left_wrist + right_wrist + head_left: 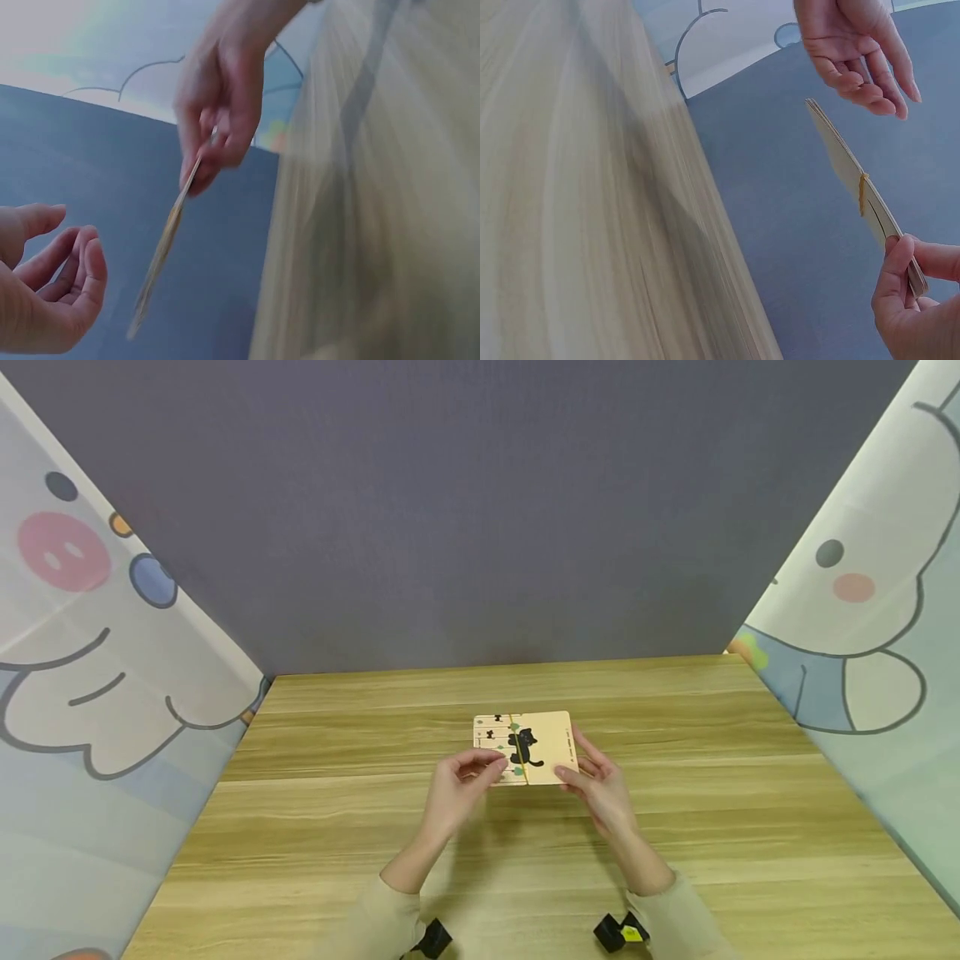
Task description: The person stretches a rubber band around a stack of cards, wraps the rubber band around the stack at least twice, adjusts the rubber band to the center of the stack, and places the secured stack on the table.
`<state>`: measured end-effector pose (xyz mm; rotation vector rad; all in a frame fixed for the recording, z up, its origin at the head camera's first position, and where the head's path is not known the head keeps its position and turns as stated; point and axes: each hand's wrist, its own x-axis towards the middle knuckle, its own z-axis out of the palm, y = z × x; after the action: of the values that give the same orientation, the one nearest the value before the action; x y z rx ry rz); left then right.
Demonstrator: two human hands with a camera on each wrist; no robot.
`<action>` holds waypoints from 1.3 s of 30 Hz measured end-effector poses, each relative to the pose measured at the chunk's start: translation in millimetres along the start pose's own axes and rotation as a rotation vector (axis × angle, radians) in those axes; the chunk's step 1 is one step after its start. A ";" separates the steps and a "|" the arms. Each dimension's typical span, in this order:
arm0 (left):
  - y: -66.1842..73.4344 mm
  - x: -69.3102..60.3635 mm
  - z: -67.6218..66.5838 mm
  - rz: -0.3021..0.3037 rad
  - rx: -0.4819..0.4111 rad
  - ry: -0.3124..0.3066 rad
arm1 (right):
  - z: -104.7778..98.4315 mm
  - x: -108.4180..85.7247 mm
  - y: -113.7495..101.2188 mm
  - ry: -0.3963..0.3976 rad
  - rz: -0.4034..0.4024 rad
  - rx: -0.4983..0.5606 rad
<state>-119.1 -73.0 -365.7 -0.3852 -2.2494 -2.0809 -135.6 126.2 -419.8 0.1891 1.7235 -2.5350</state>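
Observation:
A thin stack of cream cards [551,745] with a black cat print is held above the table, a yellow rubber band [519,752] running round it. My right hand [607,795] pinches its right end, thumb on the printed face and fingers behind. Layered edges of the stack [838,154] show in the right wrist view. In the head view my left hand [454,787] overlaps the stack's left end. Both wrist views show a gap between them: the left hand [56,289] has loosely bent fingers and holds nothing.
Below lies a wood-grain table [337,827]. A dark grey panel [480,518] stands along its back edge. Cartoon-printed curtains [97,693] flank it on both sides. Black wrist devices [621,933] show by the sleeves.

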 end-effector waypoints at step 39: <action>-42.1 89.0 -18.0 0.152 0.522 -0.220 | -2.9 -9.4 1.3 -0.053 -0.012 -0.016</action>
<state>-216.7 -80.3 -386.7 -0.7412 -2.6643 -1.3638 -126.0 128.3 -420.6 0.1101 1.7303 -2.5095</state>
